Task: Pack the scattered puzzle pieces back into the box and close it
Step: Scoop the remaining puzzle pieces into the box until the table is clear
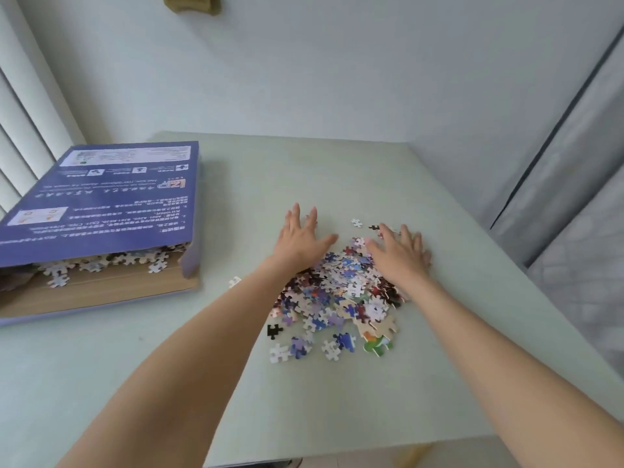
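Just right of the purple box (98, 211), I am looking at the pile of puzzle pieces (341, 292) lying on the counter (337, 170). My left hand (300, 236) is lying flat and spread on the pile's edge nearer the box, holding nothing. My right hand (401, 253) is lying flat and spread on the side away from the box, also holding nothing. The box is sitting with its lid partly up, and some pieces are already showing inside its open end. I am thinking the trouble could come from pushing too fast: pieces could be slipping out under my fingers, or sliding off the counter edge far from the box. One white stray piece (234, 282) between the pile and the box could be getting left behind.
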Demonstrator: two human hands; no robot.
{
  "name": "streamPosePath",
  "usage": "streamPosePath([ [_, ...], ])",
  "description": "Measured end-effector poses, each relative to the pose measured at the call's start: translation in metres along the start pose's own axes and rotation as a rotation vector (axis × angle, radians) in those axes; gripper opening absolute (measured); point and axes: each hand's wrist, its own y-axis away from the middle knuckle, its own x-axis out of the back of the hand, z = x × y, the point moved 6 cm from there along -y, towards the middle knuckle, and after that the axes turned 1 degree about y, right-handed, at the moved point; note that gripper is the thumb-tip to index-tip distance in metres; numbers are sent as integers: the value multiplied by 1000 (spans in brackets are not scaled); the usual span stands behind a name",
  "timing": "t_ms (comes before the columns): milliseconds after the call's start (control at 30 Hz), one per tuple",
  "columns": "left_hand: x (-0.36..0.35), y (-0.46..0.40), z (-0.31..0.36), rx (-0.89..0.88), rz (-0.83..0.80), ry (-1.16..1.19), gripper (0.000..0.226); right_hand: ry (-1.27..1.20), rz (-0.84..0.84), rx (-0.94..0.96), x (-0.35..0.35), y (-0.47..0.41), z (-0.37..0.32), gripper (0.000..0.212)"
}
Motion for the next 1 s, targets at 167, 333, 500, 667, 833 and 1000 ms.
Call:
streamPosePath([
  [167,-13,-21,15,-70,-54,-12,67,9,-38,40,-6,-26,-7,61],
  [333,-9,-9,18,-122,-104,76,58,-19,-75,306,-11,-29,-43,51],
  [500,3,29,17,-182,-122,123,59,-146,-150,475,-1,16,-50,48],
  [667,16,74,8,-180,-79,52,68,-175,-58,486,16,59,-34,49],
  [833,18,103,-17,-28,-43,-255,96,35,-102,315,-3,70,-26,81],
  [1000,8,98,-15,-15,-20,-105,83,18,-1,375,-7,68,-46,66],
])
